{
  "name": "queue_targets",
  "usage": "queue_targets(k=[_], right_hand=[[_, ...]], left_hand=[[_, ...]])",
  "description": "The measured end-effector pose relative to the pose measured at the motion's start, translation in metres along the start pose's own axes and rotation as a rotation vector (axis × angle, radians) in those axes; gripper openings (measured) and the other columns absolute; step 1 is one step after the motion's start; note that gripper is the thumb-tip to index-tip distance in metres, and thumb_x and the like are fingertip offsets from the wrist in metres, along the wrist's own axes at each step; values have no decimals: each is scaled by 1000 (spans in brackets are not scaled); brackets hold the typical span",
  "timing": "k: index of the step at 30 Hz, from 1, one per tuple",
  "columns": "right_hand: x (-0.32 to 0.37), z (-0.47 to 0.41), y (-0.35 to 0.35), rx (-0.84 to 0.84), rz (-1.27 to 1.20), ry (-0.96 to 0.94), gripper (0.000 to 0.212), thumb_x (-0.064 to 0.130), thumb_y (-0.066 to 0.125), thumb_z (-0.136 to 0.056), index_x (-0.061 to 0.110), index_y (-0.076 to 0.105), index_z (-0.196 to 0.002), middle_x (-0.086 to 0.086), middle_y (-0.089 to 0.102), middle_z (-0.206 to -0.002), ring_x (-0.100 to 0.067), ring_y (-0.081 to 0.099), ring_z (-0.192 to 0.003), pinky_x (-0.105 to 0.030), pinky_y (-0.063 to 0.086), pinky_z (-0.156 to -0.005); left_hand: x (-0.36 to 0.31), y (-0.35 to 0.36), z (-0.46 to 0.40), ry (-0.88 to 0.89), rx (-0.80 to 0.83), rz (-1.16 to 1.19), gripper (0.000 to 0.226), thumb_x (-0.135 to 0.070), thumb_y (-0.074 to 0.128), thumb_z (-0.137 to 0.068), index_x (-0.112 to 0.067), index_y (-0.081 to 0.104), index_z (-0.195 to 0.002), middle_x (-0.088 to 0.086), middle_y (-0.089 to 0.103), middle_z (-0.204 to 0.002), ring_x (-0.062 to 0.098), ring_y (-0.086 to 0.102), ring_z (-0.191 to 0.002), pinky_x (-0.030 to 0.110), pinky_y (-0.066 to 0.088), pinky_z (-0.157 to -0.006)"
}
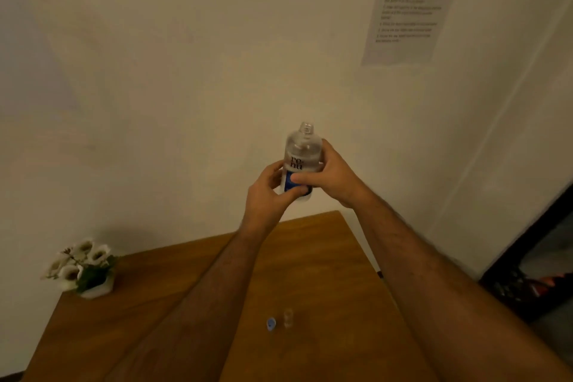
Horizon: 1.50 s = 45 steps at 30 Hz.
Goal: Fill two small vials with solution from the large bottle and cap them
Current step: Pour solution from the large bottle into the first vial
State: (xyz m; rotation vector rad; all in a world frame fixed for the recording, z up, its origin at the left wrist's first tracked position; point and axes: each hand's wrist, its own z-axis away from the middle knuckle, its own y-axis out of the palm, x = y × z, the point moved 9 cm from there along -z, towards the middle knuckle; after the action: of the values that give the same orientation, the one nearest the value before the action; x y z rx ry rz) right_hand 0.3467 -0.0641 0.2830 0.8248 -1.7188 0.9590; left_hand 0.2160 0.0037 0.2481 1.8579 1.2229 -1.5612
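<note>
Both hands grasp the uncapped large bottle point(302, 158) upright above the wooden table point(310, 257): left hand point(266, 192) low, right hand point(331, 174) beside. Below stand a blue-capped vial point(270, 324) and an open vial point(288, 318).

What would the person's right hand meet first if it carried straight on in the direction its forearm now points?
Nothing new: the right hand already grips the large clear plastic bottle with the blue label. Beyond it, probably the left hand, then the cream wall; depth is unclear.
</note>
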Motion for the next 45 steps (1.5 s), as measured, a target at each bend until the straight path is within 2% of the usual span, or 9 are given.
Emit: queue_targets(k=[3,6,12,16,20,28,33,39,45], right_hand=[[-25,7,4,-20,42,30,72,12,87,-68,23,48,-127,-1,63,-121,-16,64,-109,-31,57,-85],[-54,17,8,-45,66,67,73,15,87,-66,24,47,-127,4,62,-120,-13,63,-109,-27,56,-83],[-116,40,22,-82,98,141,74,12,86,-70,20,44,-130,4,59,-120,-16,61,-110,-31,55,-88],[-149,55,36,-84,113,174,76,10,86,-69,13,44,-132,12,56,-111,11,59,-97,-7,49,-71],[-181,69,49,-85,135,208,77,11,87,-68,15,43,-131,17,52,-111,3,58,-99,-14,51,-76],[-240,97,66,-92,121,281,82,16,87,-66,25,41,-133,16,52,-117,-11,56,-112,-30,54,-88],[-254,104,65,-110,146,290,82,23,88,-63,26,43,-132,10,54,-122,-13,56,-113,-38,56,-90],[-261,105,61,-114,137,283,83,26,87,-61,29,42,-131,12,54,-121,-13,56,-113,-39,56,-90],[-246,96,59,-100,108,277,85,27,87,-61,33,41,-131,19,53,-117,-8,57,-110,-29,55,-86]], left_hand=[[45,3,21,-118,4,-51,59,-41,71,-84,-17,52,-134,3,63,-124,14,62,-108,36,55,-89],[100,7,50,-250,36,-161,45,-44,58,-92,-21,55,-131,-1,64,-119,8,61,-98,30,56,-81],[209,17,122,-470,204,-375,36,-15,56,-95,-19,55,-130,0,62,-124,6,57,-98,20,51,-77],[249,27,159,-558,316,-409,49,-5,60,-88,-14,52,-135,5,61,-129,14,60,-104,28,53,-80],[272,37,180,-552,381,-480,57,-16,70,-85,-15,49,-138,4,60,-131,13,63,-96,19,48,-67],[297,56,188,-500,384,-520,66,-28,79,-77,-18,51,-136,2,62,-129,19,60,-110,25,45,-79],[304,62,181,-465,341,-524,55,-28,77,-79,-21,57,-130,-5,66,-118,0,53,-80,13,37,-59],[309,70,177,-489,348,-478,31,-23,75,-81,-24,67,-111,-22,60,-82,-8,56,-74,9,36,-54],[281,58,158,-454,278,-493,30,-27,71,-85,-22,66,-114,-18,64,-89,-7,55,-61,8,34,-44]])
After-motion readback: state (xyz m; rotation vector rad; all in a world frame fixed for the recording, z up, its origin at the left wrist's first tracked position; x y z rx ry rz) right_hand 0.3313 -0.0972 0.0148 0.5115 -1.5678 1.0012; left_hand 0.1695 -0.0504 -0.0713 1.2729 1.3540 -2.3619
